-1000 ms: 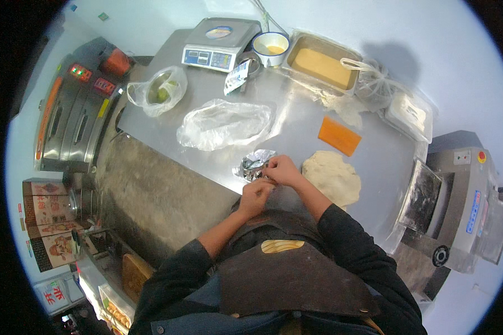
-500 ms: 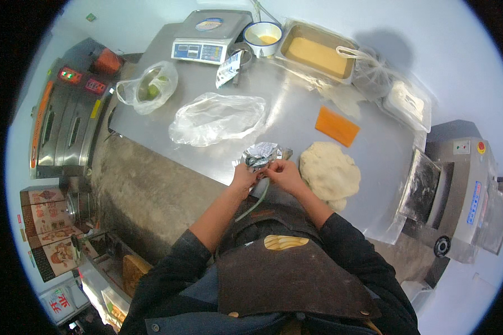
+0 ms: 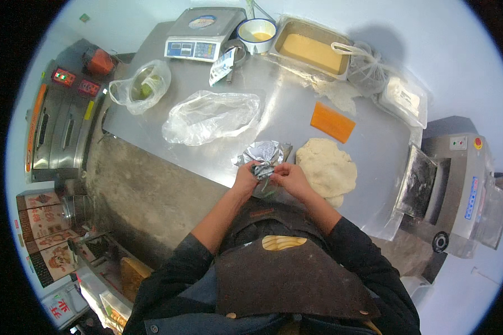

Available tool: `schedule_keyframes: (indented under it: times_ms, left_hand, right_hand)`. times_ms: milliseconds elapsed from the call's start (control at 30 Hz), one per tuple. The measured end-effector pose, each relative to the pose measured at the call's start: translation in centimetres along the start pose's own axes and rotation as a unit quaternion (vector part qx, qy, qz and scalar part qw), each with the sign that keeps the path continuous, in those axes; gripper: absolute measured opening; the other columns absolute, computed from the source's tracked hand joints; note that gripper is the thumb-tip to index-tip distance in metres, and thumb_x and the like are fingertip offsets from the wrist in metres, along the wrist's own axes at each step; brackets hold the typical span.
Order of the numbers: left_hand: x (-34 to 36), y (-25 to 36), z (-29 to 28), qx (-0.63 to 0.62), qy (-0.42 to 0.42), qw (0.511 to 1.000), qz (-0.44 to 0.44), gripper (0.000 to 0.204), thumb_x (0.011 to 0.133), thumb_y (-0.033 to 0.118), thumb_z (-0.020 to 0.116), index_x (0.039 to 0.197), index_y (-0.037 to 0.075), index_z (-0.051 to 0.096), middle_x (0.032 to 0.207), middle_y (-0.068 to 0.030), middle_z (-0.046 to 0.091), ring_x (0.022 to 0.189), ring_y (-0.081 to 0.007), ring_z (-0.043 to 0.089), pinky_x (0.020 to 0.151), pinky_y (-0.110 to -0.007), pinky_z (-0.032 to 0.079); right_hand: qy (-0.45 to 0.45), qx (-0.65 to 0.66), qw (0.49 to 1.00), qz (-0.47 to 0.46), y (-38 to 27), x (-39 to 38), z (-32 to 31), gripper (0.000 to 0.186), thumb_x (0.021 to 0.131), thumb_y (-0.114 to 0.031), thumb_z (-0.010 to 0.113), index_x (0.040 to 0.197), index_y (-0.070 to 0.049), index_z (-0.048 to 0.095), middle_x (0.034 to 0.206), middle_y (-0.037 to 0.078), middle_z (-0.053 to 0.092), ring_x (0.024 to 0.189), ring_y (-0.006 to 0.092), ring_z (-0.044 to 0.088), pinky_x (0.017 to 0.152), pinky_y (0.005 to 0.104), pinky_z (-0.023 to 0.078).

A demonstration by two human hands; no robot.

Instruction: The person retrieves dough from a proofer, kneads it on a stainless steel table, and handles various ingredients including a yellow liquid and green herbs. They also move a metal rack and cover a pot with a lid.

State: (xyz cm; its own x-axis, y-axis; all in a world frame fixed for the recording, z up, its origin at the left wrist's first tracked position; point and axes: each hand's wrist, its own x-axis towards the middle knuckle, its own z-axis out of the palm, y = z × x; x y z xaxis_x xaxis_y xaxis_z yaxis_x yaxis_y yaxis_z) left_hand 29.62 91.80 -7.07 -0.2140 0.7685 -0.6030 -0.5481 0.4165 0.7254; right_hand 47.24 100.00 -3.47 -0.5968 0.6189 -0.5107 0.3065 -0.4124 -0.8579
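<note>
A crumpled silver foil bag point(image 3: 262, 152) lies at the near edge of the metal table. My left hand point(image 3: 244, 180) is closed around the left side of its gathered, puckered end. On the other side my right hand point(image 3: 289, 177) pinches the same end between thumb and fingers. A thin pale green strip dangles just below the gathered foil, partly lost against the apron. Just right of my right hand rests a large flattened lump of dough point(image 3: 326, 167), with an orange rectangular scraper point(image 3: 332, 122) beyond it.
Left of centre lies a clear plastic bag point(image 3: 211, 118), with a bag of green produce point(image 3: 145, 86) farther left. Along the back stand a scale point(image 3: 198, 42), an enamel pot point(image 3: 256, 34), a metal tray of yellow batter point(image 3: 313, 51) and a flour tub point(image 3: 402, 100). A machine point(image 3: 458, 178) stands right.
The foil's end has been drawn up between my hands and now shows bunched. My right hand has shifted slightly right, and the long green strip hangs much less visibly. The view has shifted a little.
</note>
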Motion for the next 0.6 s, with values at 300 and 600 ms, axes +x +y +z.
schedule_keyframes:
  times_ms: [300,600]
  left_hand:
    - [-2.8,2.6,1.0,0.374,-0.021,0.917,0.139,0.028,0.077,0.004,0.081,0.104,0.004,0.073,0.099,-0.0104,0.075,0.092,-0.0203,0.07,0.086,-0.034,0.054]
    - [-4.0,6.0,1.2,0.39,0.021,0.887,0.247,0.039,0.077,-0.002,0.076,0.114,0.009,0.07,0.105,-0.0171,0.074,0.1,-0.0304,0.072,0.086,-0.039,0.055]
  right_hand:
    - [0.039,-0.045,0.994,0.095,-3.4,-0.1,-3.8,0.02,0.1,-0.02,0.062,0.086,-0.007,0.057,0.07,-0.002,0.054,0.054,0.0115,0.051,0.048,0.0286,0.041]
    - [0.079,-0.024,0.994,0.07,-7.6,2.1,-2.2,0.025,0.099,-0.031,0.068,0.086,-0.01,0.061,0.063,-0.009,0.04,0.05,0.0042,0.032,0.045,0.0242,0.024]
